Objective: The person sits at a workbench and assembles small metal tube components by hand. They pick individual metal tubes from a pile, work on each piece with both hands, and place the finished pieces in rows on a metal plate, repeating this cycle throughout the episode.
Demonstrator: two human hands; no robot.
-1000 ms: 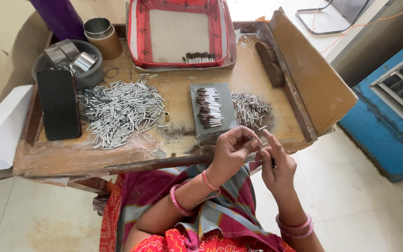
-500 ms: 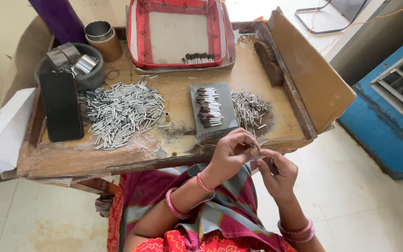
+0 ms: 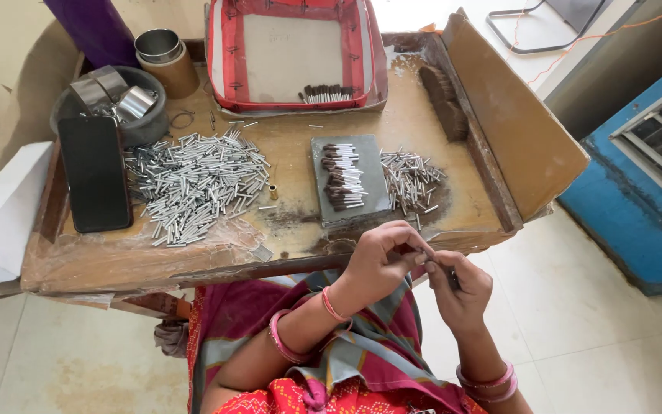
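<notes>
My left hand and my right hand meet just below the wooden table's front edge, above my lap. Their fingertips pinch a small thin piece between them; it is too small to make out clearly. A dark item shows in my right palm. Straight ahead on the table lies a grey slab with a row of dark-tipped metal tubes. To its right is a small pile of silver tubes. A big heap of silver tubes lies to the left.
A red-rimmed tray at the back holds a few dark-tipped tubes. A black phone, a dark bowl with metal pieces, a round tin and a white box stand left. A cardboard flap walls the right side.
Both hands stay together at the table's front edge; the fingers have shifted slightly around the small piece. The view moved a little.
</notes>
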